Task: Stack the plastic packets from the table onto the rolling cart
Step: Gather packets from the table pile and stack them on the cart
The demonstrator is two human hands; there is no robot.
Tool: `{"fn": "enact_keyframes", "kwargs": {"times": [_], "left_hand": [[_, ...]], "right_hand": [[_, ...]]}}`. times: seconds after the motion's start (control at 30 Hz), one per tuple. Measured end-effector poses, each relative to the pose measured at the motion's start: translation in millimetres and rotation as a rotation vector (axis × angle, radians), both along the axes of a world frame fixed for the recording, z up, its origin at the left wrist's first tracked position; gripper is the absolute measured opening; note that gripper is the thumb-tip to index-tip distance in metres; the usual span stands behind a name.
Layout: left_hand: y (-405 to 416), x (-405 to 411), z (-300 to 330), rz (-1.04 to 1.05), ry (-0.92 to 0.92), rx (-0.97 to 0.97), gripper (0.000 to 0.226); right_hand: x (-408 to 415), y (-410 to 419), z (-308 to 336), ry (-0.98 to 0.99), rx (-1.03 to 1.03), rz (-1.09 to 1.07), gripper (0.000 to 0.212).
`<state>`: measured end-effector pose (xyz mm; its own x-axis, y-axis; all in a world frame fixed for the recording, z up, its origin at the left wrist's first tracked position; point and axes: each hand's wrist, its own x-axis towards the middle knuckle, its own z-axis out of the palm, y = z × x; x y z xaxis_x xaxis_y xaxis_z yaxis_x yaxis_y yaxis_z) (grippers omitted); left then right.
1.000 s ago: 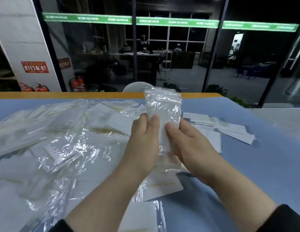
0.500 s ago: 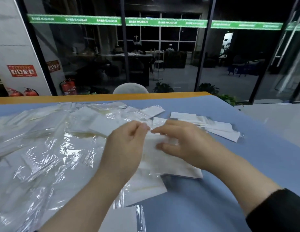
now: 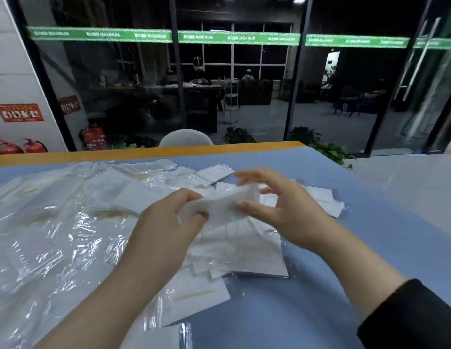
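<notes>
Blue-topped counter [image 3: 370, 248] with orange far edge, one. Glass wall behind it carries a green banner strip [image 3: 219, 37] repeating "MAXIMUM" in white; other characters too blurred to read. Red wall sign [image 3: 20, 112] on the left, text unreadable. Three red fire extinguishers [image 3: 93, 137] on the floor at far left. One pale rounded chair back [image 3: 186, 138] just beyond the counter edge.

Loose heap of clear plastic packets with white inserts [image 3: 55, 222] covers the left and middle of the counter; too many and too overlapped to count. A smaller flat group of packets [image 3: 322, 197] lies behind the right hand, partly hidden by it.

Two hands. Left hand [image 3: 169, 222] has fingers curled, pinching one end of a small bundle of white plastic packets [image 3: 219, 205]. Right hand [image 3: 282, 207] grips the other end between thumb and curled fingers. Bundle is raised just above the heap, motion-blurred; count in it cannot be told. Black sleeve [image 3: 416, 318] on the right arm.
</notes>
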<state>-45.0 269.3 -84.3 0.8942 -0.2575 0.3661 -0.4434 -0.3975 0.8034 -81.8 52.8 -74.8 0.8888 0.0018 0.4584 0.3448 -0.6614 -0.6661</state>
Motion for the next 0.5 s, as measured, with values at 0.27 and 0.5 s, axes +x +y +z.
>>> {"fn": "enact_keyframes", "kwargs": {"times": [0.27, 0.5], "left_hand": [[-51, 18, 35, 0.067, -0.139, -0.148, 0.02], [-59, 41, -5, 0.1, -0.054, -0.084, 0.016]], "right_hand": [[55, -116, 9, 0.388, -0.331, -0.298, 0.057], [94, -139, -47, 0.452, -0.29, -0.304, 0.074]]}}
